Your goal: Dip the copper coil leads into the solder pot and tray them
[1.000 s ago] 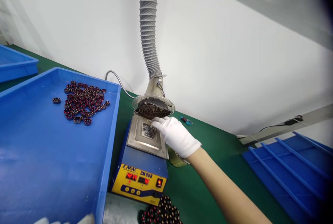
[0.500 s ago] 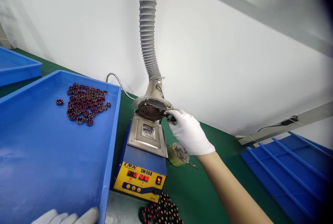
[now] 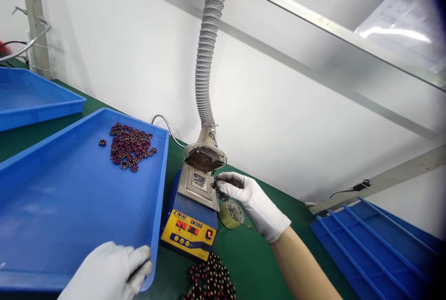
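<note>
My white-gloved right hand [image 3: 240, 193] is at the right edge of the solder pot [image 3: 199, 181], with dark-stained fingertips pinched on a small dark ring coil [image 3: 222, 195]. The fingers partly hide that coil. My left hand [image 3: 113, 267], also gloved, is over the near right corner of the blue tray [image 3: 160, 207], its fingers curled in. What they hold, if anything, is hidden. A heap of dark ring coils with reddish marks [image 3: 130, 144] lies at the tray's far end. Another pile of ring coils [image 3: 212, 277] lies before the pot.
A round fume hood [image 3: 205, 155] on a grey ribbed hose [image 3: 205, 58] hangs close over the pot's rear. A yellowish cup [image 3: 228, 216] with a flat metal piece across it stands right of the pot. More blue trays [image 3: 369, 244] lean at right; another [image 3: 38, 105] lies far left.
My right hand has come down from beside the hood to the pot's right edge, still holding the coil. My left hand has come further into view, fingers now curled. The camera view has tilted up.
</note>
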`<state>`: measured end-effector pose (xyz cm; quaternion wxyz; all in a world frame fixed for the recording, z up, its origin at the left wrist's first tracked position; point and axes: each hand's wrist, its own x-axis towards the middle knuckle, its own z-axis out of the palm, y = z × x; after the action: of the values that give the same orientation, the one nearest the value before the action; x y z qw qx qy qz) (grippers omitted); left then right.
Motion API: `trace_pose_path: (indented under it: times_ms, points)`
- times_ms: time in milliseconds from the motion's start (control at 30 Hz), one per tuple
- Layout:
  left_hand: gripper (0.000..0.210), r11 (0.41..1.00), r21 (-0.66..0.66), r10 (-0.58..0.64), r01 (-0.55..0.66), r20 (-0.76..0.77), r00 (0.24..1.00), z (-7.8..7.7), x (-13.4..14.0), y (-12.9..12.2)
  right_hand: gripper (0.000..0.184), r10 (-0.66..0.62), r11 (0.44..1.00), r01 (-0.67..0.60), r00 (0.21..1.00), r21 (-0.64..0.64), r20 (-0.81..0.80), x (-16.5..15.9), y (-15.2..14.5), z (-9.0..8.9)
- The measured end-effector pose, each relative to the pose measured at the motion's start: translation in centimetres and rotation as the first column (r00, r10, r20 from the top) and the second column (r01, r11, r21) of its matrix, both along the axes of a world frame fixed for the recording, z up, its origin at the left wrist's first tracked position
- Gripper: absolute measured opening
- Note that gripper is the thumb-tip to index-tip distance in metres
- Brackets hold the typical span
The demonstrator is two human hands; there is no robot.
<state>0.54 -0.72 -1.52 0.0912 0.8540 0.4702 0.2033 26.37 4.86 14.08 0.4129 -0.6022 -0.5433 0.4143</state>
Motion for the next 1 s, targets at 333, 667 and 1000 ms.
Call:
trace_pose_path:
  times_ms: [333,667,1000]
  points:
    - [0.021,0.998,-0.051,-0.047,0.044,-0.051,0.998,2.3,0.2,-0.3,0.048,0.249,0.966,-0.253,0.965,-0.048,-0.086,-11.1,2.3,-9.4]
    - [0.015,0.999,-0.019,-0.028,0.027,-0.070,0.997,2.5,0.3,0.0,0.016,0.281,0.947,-0.319,0.749,-0.045,0.600,-19.8,7.6,-13.5]
    - [0.025,0.995,0.011,-0.096,0.098,-0.104,0.990,2.8,-0.4,0.0,0.025,-0.010,0.911,-0.004,0.999,0.411,0.030,-9.9,-3.7,-2.1]
